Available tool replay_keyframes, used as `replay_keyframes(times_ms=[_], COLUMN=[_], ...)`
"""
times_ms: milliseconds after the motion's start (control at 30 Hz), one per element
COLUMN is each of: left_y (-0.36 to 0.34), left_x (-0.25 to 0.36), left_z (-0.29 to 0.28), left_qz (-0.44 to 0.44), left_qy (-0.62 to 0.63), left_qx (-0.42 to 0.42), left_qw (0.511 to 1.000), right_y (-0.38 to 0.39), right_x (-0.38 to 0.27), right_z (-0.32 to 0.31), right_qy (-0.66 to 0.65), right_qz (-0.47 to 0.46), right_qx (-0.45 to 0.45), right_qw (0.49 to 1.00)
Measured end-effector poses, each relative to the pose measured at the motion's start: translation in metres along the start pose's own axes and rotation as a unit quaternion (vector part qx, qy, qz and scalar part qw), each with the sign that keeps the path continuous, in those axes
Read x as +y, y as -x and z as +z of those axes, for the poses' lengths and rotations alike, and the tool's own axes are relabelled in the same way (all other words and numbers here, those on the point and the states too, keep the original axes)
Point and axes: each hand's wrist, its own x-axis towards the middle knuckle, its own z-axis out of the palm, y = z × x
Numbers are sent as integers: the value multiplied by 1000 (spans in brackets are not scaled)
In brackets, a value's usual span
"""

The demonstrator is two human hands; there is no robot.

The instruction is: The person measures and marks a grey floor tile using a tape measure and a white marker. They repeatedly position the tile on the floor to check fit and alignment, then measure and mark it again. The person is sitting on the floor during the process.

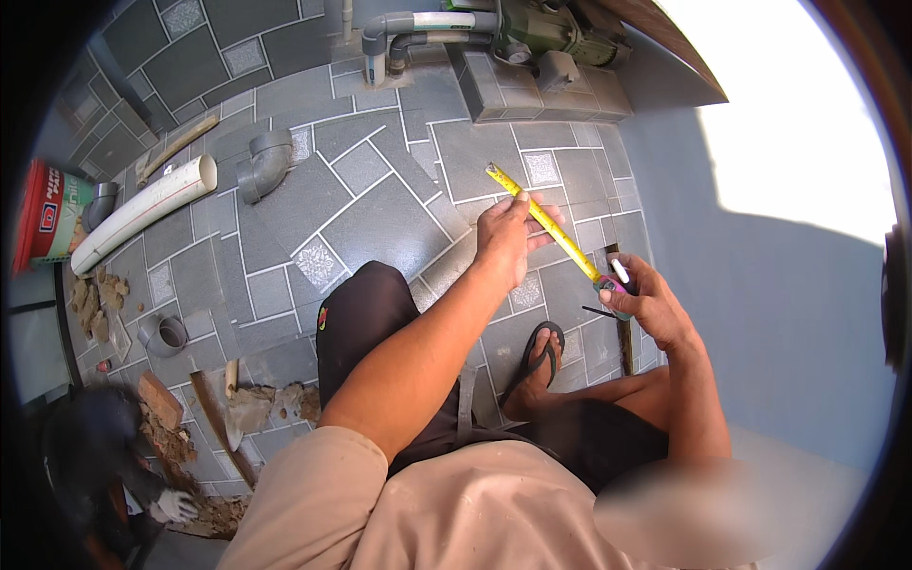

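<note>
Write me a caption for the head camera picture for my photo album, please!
A yellow measuring tape runs from the person's right grip past the left grip, above grey floor tiles.

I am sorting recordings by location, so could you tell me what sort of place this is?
Probably a utility area under plumbing work: a green pump joined to pipes, a loose grey pipe elbow on the tiled floor, and rubble.

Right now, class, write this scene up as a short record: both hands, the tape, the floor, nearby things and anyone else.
left hand: holding the yellow tape
right hand: gripping its case
tape: pulled out, end beyond left hand
floor: grey tiles
toward the left: white pipe, grey elbow, bucket
other person: gloved hand, lower left
</note>
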Motion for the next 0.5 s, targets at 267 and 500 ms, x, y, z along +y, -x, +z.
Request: replay_keyframes(times_ms=[267,500], left_y=[4,-6], left_x=[11,14], left_z=[-5,-10], left_qz=[53,85], left_qy=[-85,-102], left_qx=[40,109], left_qw=[994,985], right_y=[-36,-64], right_x=[-17,-6], right_z=[52,101], right_qy=[-145,-284], right_qz=[38,14], right_qx=[-33,3], right_qw=[988,959])
